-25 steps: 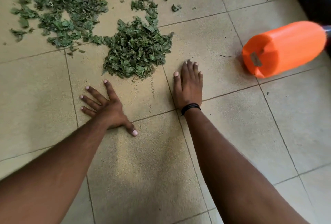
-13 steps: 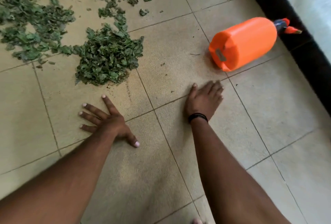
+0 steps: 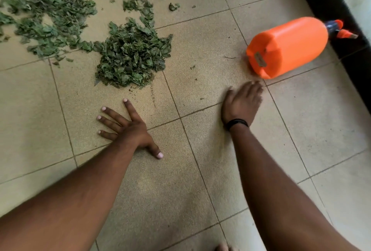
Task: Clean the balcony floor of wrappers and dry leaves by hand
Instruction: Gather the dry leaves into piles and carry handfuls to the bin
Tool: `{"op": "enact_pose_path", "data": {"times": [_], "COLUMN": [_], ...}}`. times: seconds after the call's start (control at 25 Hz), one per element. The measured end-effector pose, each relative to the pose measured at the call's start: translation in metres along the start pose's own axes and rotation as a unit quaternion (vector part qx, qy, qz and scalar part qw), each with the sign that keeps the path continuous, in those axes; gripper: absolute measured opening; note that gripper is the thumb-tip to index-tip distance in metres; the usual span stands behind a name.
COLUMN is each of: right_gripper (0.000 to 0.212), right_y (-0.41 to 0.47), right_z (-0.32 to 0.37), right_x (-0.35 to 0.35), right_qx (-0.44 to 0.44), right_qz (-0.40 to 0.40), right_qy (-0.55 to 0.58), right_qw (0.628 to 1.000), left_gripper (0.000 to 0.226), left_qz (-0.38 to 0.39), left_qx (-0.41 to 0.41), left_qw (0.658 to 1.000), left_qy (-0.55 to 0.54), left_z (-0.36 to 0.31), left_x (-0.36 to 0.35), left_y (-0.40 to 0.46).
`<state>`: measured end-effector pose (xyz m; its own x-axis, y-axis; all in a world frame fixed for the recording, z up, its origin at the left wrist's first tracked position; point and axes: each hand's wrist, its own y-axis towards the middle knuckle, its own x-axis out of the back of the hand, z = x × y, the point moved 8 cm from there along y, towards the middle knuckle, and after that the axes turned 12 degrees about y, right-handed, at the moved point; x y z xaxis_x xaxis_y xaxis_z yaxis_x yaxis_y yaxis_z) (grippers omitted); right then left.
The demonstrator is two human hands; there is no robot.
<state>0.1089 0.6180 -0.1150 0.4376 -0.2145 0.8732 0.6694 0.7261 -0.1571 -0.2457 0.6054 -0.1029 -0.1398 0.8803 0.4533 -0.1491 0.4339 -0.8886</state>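
1. Floor (image 3: 331,130): beige square tiles with thin grout lines fill nearly the whole head view. A dark raised strip (image 3: 329,5) borders it at the upper right.
2. Scattered leaves (image 3: 50,17): a loose spread of green dry leaves covers the upper left tiles and trails along the top edge.
3. Leaf pile (image 3: 132,57): a dense gathered heap lies on the floor just right of the loose spread and joins it at its left side. It sits beyond both hands, nearer the left one but apart from it.
4. Orange sprayer bottle (image 3: 287,47): lies on its side at the upper right, base toward the camera, nozzle against the dark strip.
5. Left hand (image 3: 130,128): flat on the tile, palm down, fingers spread and straight, thumb stretched toward the camera. It grasps nothing.
6. Right hand (image 3: 243,104): palm down on the floor, fingers straight and together, blurred at the tips, which lie just beside the bottle's base. It grasps nothing.
7. Black band (image 3: 236,123): circles the right wrist.
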Motion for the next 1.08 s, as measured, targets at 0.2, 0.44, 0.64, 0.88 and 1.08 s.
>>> {"op": "enact_pose_path", "data": {"times": [0.2, 0.44, 0.64, 0.88, 1.08], "right_gripper": [0.069, 0.078, 0.067, 0.027, 0.038], "right_y": [-0.054, -0.084, -0.078, -0.038, -0.046], "right_z": [0.119, 0.193, 0.271, 0.292, 0.213], "right_x": [-0.068, -0.078, -0.116, -0.082, -0.074], "right_qx": [0.223, 0.284, 0.289, 0.239, 0.233], "right_qz": [0.144, 0.09, 0.153, 0.061, 0.023], "right_qy": [0.027, 0.128, 0.054, 0.331, 0.208], "right_qw": [0.964, 0.946, 0.943, 0.911, 0.95], "left_gripper": [0.194, 0.192, 0.193, 0.192, 0.189], "left_qz": [-0.013, -0.041, -0.055, -0.066, -0.055], "left_qx": [0.004, -0.018, -0.012, -0.024, -0.044], "left_qw": [1.0, 0.999, 0.998, 0.997, 0.996], "left_qy": [-0.01, -0.018, -0.022, -0.034, -0.047], "left_z": [0.001, 0.001, 0.002, 0.003, 0.001], "left_x": [0.001, 0.0, -0.001, -0.001, -0.002], "left_y": [-0.001, 0.001, 0.003, 0.005, 0.005]}}
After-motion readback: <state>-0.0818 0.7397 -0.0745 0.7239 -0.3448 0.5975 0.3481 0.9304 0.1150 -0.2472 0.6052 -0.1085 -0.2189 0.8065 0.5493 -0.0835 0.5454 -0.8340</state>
